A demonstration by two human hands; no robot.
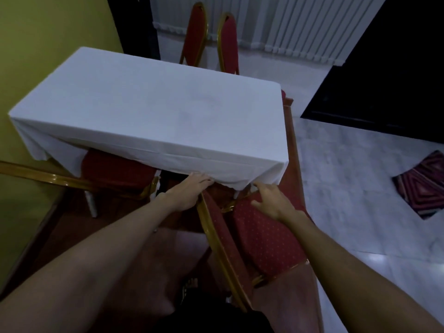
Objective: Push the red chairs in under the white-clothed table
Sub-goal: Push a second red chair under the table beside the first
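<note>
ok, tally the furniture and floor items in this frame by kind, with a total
Red chairs: 4, two at the far side, one near left, one near right under the hands
White-clothed table: 1
Striped mat: 1
Total: 6

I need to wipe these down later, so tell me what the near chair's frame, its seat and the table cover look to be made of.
Chair frame: likely metal, glossy gold paint, it shows highlights. Seat: red woven upholstery with small pale dots, matte. Table cover: white cloth, matte, draped and creased at the edge.
</note>
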